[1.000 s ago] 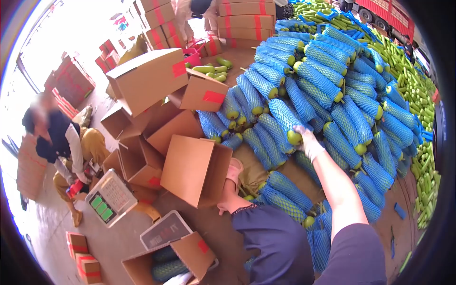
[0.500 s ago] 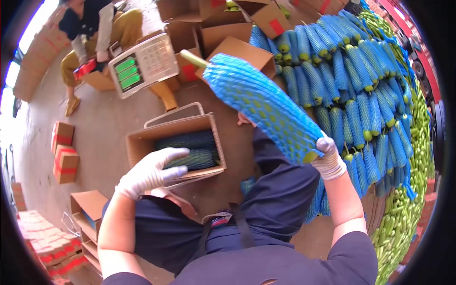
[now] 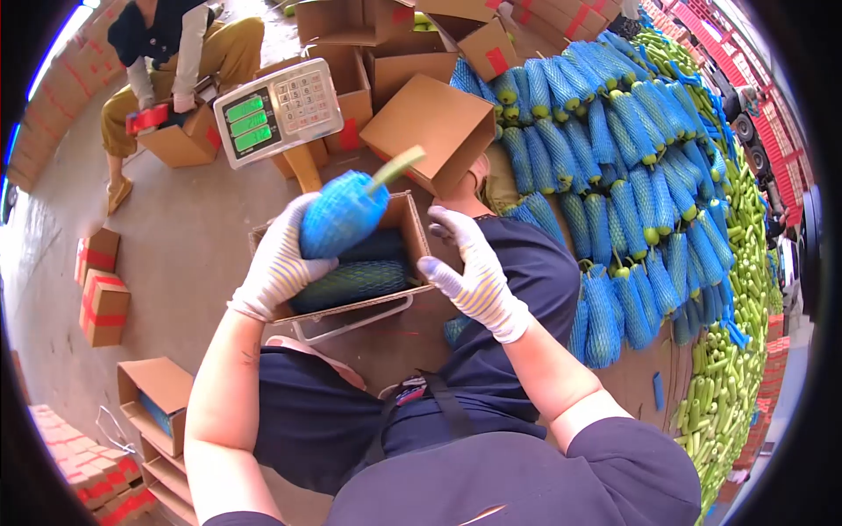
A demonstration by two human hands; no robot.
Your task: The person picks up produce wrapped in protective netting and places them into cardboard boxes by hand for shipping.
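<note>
In my gloved left hand (image 3: 285,259) is a green gourd (image 3: 346,210) in a blue net sleeve, its pale stem pointing up and to the right. The fingers wrap its near side, above an open cardboard box (image 3: 414,230). Inside that box lie more netted gourds (image 3: 360,285), partly hidden by the held one. My gloved right hand (image 3: 478,276) is just right of the box, fingers spread and holding nothing.
A scale display (image 3: 279,112) with green readouts stands behind the box. Rows of netted gourds (image 3: 605,158) and a heap of bare ones (image 3: 732,351) lie to the right. A seated person (image 3: 175,53) handles a red tape dispenser (image 3: 147,118) at another box.
The gourd has gone from my right hand to my left and moved left over the box. My right hand has let go and moved left, beside the box.
</note>
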